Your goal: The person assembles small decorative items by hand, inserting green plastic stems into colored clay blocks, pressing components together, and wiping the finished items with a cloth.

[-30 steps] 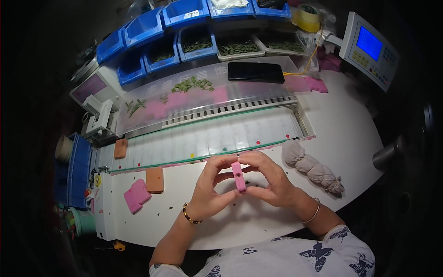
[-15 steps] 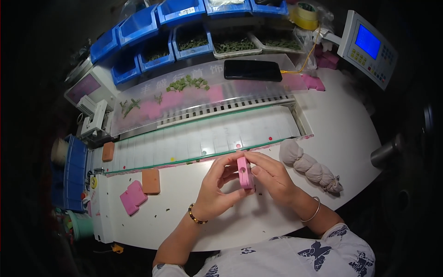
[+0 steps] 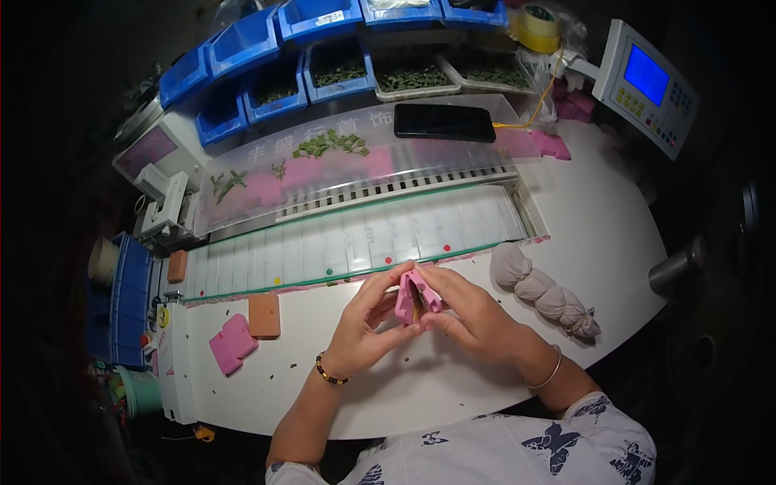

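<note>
Between both hands, over the front part of the white table, is a pink two-part mould [image 3: 404, 301], its halves parted in a narrow V at the near side. My left hand [image 3: 360, 327] grips the left half, thumb at its lower edge and fingers behind. The right half is gripped by my right hand [image 3: 473, 315], with fingertips meeting the left ones at the top. Something dark and yellowish shows inside the gap, too small to make out. To the left lie a stepped pink block [image 3: 233, 345] and an orange-brown block [image 3: 264, 315] against it.
Beyond my hands runs a pale conveyor belt [image 3: 356, 230] with coloured dots; another orange-brown block [image 3: 177, 266] is at its left end. A phone [image 3: 444, 122] and green pieces [image 3: 330, 144] rest on a clear cover. A twisted cloth bundle [image 3: 541, 291] lies right. Blue bins [image 3: 338, 71] stand behind.
The mould has gone from closed to parted, and my hands have shifted slightly left with it. Belt dots and the block at the belt's left end have moved left.
</note>
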`<state>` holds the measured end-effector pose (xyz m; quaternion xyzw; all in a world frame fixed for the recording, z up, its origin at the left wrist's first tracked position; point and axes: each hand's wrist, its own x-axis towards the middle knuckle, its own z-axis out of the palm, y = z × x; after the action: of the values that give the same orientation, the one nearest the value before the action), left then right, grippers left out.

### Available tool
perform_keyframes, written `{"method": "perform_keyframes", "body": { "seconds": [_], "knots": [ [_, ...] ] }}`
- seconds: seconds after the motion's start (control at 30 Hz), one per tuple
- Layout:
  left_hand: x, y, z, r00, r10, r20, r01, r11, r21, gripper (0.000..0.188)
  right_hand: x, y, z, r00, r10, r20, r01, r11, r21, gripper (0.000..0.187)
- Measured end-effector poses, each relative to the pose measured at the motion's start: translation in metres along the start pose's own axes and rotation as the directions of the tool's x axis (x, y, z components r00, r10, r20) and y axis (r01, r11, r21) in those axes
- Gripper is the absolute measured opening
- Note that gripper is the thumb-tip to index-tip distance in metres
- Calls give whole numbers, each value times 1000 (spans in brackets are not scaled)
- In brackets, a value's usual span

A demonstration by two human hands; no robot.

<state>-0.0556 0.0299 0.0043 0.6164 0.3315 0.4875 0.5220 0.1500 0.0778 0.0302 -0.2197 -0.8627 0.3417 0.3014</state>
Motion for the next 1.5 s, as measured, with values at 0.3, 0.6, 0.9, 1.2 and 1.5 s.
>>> {"method": "perform_keyframes", "body": {
  "seconds": [0.3, 0.6, 0.9, 1.2, 1.5],
  "knots": [
    [2, -18, 16, 939, 149, -310, -185, 978, -91, 61, 1, 4, 9, 904, 401, -147, -145, 612, 777, 49],
    [-1, -13, 32, 975, -118, -189, -30, 771, -637, 53, -3, 14, 10, 922, 376, -90, -201, 664, 720, 41],
    [-4, -7, 18, 874, -485, 35, 351, 579, -736, 41, 1, 8, 17, 1000, -1, -24, 5, 989, 145, 56],
    [-2, -9, 20, 861, -503, -79, 236, 531, -814, 32, -1, -4, 22, 999, -16, -45, 12, 996, -91, 82],
    [-5, -24, 27, 816, -560, -141, 165, 459, -873, 30, -2, -7, 31, 962, -159, -223, 119, 976, -184, 24]
  ]
}}
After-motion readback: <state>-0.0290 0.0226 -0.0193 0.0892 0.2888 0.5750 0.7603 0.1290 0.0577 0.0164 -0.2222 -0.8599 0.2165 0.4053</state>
